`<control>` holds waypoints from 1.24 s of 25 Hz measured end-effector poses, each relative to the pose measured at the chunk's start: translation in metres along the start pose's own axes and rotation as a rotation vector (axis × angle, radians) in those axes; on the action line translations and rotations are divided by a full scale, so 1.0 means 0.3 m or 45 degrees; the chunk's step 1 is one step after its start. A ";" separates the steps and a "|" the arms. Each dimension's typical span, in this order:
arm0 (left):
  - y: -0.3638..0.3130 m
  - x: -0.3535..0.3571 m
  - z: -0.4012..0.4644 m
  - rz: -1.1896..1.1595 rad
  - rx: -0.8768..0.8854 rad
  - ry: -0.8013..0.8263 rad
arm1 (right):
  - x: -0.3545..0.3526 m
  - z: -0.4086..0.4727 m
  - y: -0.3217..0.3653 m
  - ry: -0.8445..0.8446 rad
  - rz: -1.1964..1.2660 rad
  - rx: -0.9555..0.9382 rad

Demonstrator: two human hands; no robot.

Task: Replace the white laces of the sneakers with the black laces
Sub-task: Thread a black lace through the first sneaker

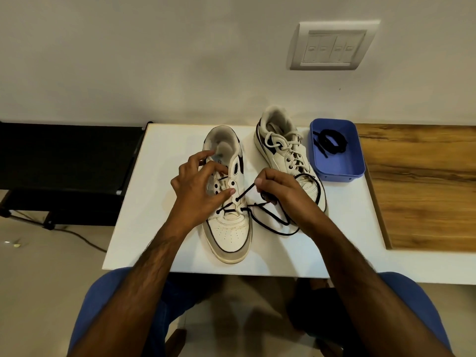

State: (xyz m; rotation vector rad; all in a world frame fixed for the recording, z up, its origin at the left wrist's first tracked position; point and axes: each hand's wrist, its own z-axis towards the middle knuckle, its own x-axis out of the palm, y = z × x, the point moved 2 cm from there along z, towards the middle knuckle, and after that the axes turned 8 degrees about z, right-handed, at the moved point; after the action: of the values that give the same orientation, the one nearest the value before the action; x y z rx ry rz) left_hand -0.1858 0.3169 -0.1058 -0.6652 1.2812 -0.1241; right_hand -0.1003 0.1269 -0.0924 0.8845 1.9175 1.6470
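Two white sneakers stand on a white table (pixel 159 240). The left sneaker (pixel 228 235) has a black lace (pixel 270 225) threaded through its lowest eyelets, and the lace's loose length loops on the table to its right. My left hand (pixel 198 186) rests on this sneaker's tongue and eyelet flap, thumb pressing beside an eyelet, fingers curled at the tongue. My right hand (pixel 279 189) pinches the black lace coming out of a right-side eyelet. The right sneaker (pixel 286 153) keeps its white laces (pixel 283 144), tied.
A blue plastic tub (pixel 340 163) at the table's back right holds another coiled black lace (pixel 331 141). A wooden surface (pixel 422 186) adjoins on the right. A black bench (pixel 64 155) stands to the left, with a cable on the floor. A switch plate (pixel 332 46) is on the wall.
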 end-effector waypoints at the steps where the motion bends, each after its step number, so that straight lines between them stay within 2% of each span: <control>1: -0.003 -0.001 -0.007 0.028 0.029 -0.028 | -0.009 0.008 0.011 -0.020 0.029 0.060; 4: -0.040 0.000 -0.040 0.115 0.264 -0.116 | -0.054 0.052 0.064 -0.070 -0.140 0.125; 7: -0.067 0.006 -0.054 0.241 0.434 -0.028 | -0.067 0.137 0.167 0.033 -0.713 -0.133; 9: -0.068 0.009 -0.053 0.292 0.463 0.017 | -0.055 0.201 0.243 0.084 -0.928 -0.294; 14: -0.083 0.034 -0.073 0.418 0.619 0.092 | -0.069 0.291 0.300 -0.010 -0.867 -0.395; 18: -0.091 0.059 -0.086 0.499 0.637 0.132 | -0.090 0.237 0.206 0.152 -1.194 -0.309; 22: -0.101 0.055 -0.085 0.307 0.582 0.094 | -0.098 0.067 0.105 -0.128 -1.461 -0.378; 23: -0.094 0.051 -0.082 0.229 0.547 0.101 | -0.088 0.026 0.073 -0.082 -1.442 -0.355; 25: -0.081 0.050 -0.074 0.136 0.482 0.107 | -0.062 -0.032 -0.001 0.203 -1.319 -0.141; 27: -0.076 0.053 -0.074 0.094 0.416 0.121 | -0.042 -0.062 -0.037 0.425 -0.993 0.062; 29: -0.073 0.049 -0.078 0.076 0.397 0.143 | -0.051 -0.071 -0.005 0.401 -0.528 0.153; 31: -0.065 0.040 -0.082 0.118 0.463 0.173 | -0.090 -0.078 0.062 0.216 -0.086 0.056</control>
State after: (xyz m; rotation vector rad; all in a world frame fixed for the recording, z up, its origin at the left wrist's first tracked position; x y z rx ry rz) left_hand -0.1992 0.2862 -0.1089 -0.2885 1.3723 -0.3224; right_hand -0.0951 0.0928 -0.0717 0.7082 2.0794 1.6934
